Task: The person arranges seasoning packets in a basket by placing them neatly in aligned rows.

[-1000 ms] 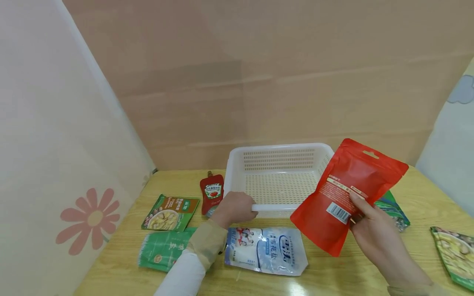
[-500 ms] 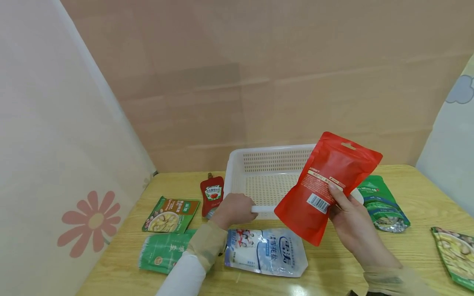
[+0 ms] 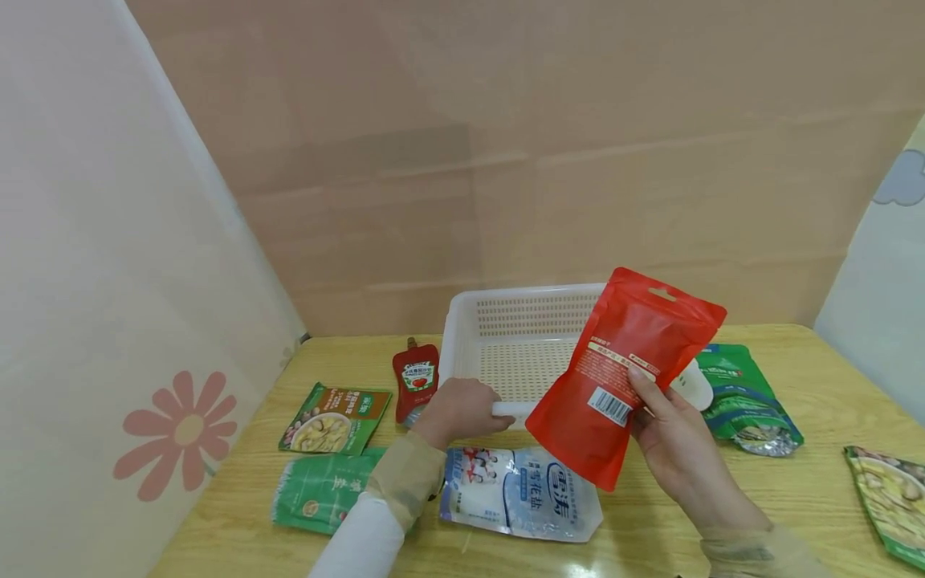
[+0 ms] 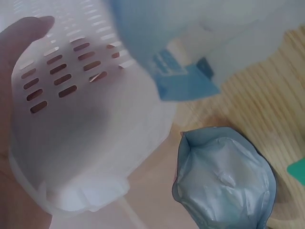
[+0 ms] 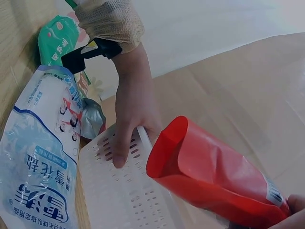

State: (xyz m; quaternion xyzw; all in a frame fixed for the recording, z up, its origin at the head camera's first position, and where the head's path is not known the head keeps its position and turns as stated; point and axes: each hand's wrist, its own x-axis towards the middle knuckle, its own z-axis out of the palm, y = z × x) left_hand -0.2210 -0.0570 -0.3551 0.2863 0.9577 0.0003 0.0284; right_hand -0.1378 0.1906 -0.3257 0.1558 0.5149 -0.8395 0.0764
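My left hand (image 3: 466,409) grips the front rim of a white slotted plastic basket (image 3: 535,293) near its left corner. In my right hand (image 3: 672,457) is a red pouch (image 3: 621,361), pinched at its lower right side with the thumb over the printed back. The pouch is held up and tilted, and it overlaps the basket's right part in the head view. In the right wrist view the red pouch (image 5: 214,171) shows its folded bottom end. Just in front of the basket, a blue and white salt bag (image 3: 516,494) lies flat, close to my left wrist.
Left of the basket are a red ketchup pouch (image 3: 417,377), a brown and green soup packet (image 3: 336,419) and a green bag (image 3: 318,490) partly under my left forearm. To the right lie a green pouch (image 3: 751,393) and another food packet (image 3: 892,498) at the table's edge.
My right hand has carried the red pouch leftward, across the basket's right front part, uncovering more of the green pouch on the right. The left hand has stayed on the basket rim.
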